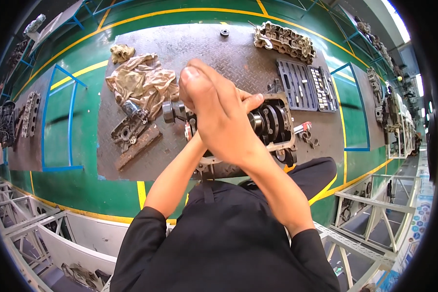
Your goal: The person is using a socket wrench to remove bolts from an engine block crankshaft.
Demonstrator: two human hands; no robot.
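Both of my hands overlap above an engine block (288,144) on the table's near side. My right hand (218,114) is on top, its fingers curled; whatever they close on, if anything, is hidden. Beneath it, my left hand (251,101) is mostly covered, with only part of its digits showing at the right. A dark crankshaft (276,120) lies in the open block, and a round metal end (169,112) sticks out left of my hands. My hands hide the middle of the block.
On the metal table (199,44) are a crumpled cloth (143,80), a metal housing (129,129), a rusty bar (138,147), a cylinder head (284,43), an open socket set (297,85), and small rings (310,139). Blue-framed stands (73,121) flank it.
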